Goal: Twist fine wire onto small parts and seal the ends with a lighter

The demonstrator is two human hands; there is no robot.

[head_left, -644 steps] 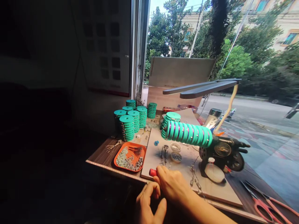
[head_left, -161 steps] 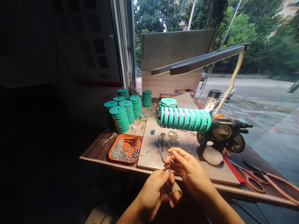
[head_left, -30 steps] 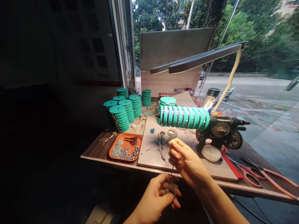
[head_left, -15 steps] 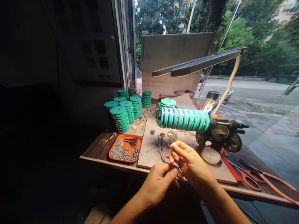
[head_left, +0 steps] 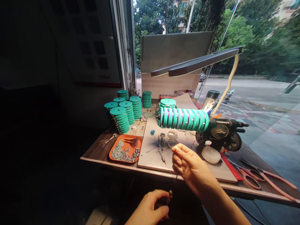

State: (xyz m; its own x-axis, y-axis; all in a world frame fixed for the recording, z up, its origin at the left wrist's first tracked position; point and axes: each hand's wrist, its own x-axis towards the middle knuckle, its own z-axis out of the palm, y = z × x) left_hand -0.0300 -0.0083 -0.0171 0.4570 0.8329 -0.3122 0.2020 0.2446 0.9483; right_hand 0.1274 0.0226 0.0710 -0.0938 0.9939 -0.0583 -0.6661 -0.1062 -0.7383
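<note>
Counter [head_left: 93, 153] is dark wood-grain, looks like matt laminate to me. The work board [head_left: 152, 157] on it is pale, smooth and matt. Orange tray [head_left: 140, 142] is glossy plastic, with dull grey metal bits [head_left: 118, 153] piled in it. Spools [head_left: 182, 119] are smooth teal plastic with a soft sheen, and the purple winding shines a bit. The little motorcycle [head_left: 222, 134] is dark, aged-looking metal. Scissors [head_left: 269, 178] have pink plastic handles. The small piece [head_left: 170, 193] in the left hand [head_left: 150, 211] fingers is too dark to tell.
</note>
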